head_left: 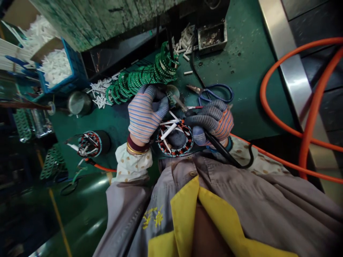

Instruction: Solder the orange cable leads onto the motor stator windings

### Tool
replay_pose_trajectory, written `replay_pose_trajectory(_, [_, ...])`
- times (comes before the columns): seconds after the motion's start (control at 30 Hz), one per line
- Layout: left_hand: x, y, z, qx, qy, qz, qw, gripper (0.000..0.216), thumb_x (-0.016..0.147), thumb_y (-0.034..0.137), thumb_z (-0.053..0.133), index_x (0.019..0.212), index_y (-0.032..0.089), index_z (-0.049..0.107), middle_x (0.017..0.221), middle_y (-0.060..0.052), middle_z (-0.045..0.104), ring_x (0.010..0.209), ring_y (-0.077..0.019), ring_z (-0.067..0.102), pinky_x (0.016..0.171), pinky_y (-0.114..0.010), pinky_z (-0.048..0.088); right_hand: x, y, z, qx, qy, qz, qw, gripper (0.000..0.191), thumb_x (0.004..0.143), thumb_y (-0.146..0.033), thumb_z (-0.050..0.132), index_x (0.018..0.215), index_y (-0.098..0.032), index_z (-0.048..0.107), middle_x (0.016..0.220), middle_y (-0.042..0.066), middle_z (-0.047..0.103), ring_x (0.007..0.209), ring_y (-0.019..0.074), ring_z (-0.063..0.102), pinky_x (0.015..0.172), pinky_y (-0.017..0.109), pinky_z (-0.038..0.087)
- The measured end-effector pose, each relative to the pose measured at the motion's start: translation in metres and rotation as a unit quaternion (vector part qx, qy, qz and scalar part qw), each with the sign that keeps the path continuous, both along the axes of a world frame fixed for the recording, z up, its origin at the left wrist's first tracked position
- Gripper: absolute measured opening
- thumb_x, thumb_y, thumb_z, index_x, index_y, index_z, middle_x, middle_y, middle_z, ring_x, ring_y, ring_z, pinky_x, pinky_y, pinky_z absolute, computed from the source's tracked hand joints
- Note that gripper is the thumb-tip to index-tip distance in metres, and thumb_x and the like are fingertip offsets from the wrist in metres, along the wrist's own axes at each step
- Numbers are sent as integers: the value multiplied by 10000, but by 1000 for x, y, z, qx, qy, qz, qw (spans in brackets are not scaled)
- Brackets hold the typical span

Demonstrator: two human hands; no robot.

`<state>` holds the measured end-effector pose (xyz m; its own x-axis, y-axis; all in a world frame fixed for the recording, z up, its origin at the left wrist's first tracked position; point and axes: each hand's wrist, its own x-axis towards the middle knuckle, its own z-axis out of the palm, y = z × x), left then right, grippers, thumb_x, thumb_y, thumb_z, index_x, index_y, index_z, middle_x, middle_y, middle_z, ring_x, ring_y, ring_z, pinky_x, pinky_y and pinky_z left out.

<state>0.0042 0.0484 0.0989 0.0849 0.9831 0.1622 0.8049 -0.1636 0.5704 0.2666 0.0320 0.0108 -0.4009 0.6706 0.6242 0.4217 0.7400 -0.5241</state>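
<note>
A round motor stator (175,140) with copper windings and white sleeved leads lies on the green bench right in front of me. My left hand (144,112), in a striped glove, pinches wires at the stator's upper edge. My right hand (213,121), also gloved, grips a soldering iron (184,108) whose metal tip points up-left toward the left fingers; its black cable runs down past my right wrist. The wire ends between the fingertips are too small to make out.
Blue-handled scissors (215,93) lie just behind my right hand. A string of green rings (139,79) curves behind my left hand. A second stator (91,143) sits at left. White sleeves (184,41), a metal tray (212,35), a blue bin (57,67), an orange hose (305,103).
</note>
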Motion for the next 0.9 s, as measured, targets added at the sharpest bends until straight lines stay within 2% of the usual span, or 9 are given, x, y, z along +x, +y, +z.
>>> replay_pose_trajectory(0.1, [4, 0, -4, 12, 15, 6, 1000, 193, 1117, 296, 819, 1038, 334, 647, 1163, -58, 780, 1122, -334, 761, 1078, -589, 646, 5, -3, 3, -26, -39, 17, 999, 404, 1204, -577, 556, 1180, -399, 917, 875, 68, 695, 988, 310, 679, 976, 505, 562])
replay_pose_trajectory(0.2, [6, 0, -5, 25, 54, 10, 998, 248, 1086, 235, 849, 1057, 316, 617, 1173, -61, 760, 1110, -326, 746, 1086, -569, 645, 5, -4, 5, -22, -24, 9, 999, 448, 1215, -582, 524, 1142, -381, 918, 868, 72, 705, 961, 311, 686, 947, 502, 565])
replay_pose_trajectory(0.37, [9, 0, -6, 70, 103, 8, 992, 294, 1021, 176, 852, 1089, 303, 595, 1140, -50, 738, 1081, -314, 726, 1016, -522, 652, 7, -5, 4, -27, -2, -15, 1000, 442, 1195, -585, 540, 1117, -377, 923, 807, 68, 688, 889, 299, 679, 916, 498, 568])
replay_pose_trajectory(0.53, [4, -1, 2, 42, 101, -7, 994, 201, 1099, 264, 829, 1104, 306, 632, 1179, -64, 744, 1091, -317, 751, 1038, -545, 686, 4, -3, 13, -13, 37, 0, 999, 383, 1222, -509, 544, 1244, -389, 907, 938, 47, 799, 886, 287, 696, 920, 485, 563])
replay_pose_trajectory(0.7, [-7, -2, 16, -31, 55, -14, 998, 158, 1179, 428, 835, 1127, 335, 718, 1203, -61, 790, 1215, -346, 804, 1152, -573, 710, -3, 0, 12, 41, 138, 7, 990, 318, 1237, -479, 582, 1272, -336, 863, 891, 16, 738, 851, 251, 665, 834, 439, 506])
replay_pose_trajectory(0.8, [-4, -8, 15, -31, 31, -3, 999, 210, 1193, 498, 831, 1099, 334, 740, 1205, -63, 804, 1265, -342, 810, 1167, -578, 724, 2, -2, 5, -20, 81, 21, 996, 380, 1217, -612, 604, 1170, -360, 884, 843, 39, 681, 867, 281, 659, 870, 468, 532])
replay_pose_trajectory(0.9, [8, -17, 11, -16, 12, 20, 1000, 188, 1225, 435, 772, 1087, 310, 745, 1226, -66, 812, 1258, -314, 818, 1161, -570, 729, 13, -4, 5, -123, -44, 10, 991, 487, 1161, -731, 600, 1037, -372, 904, 837, 79, 703, 904, 320, 680, 916, 514, 586])
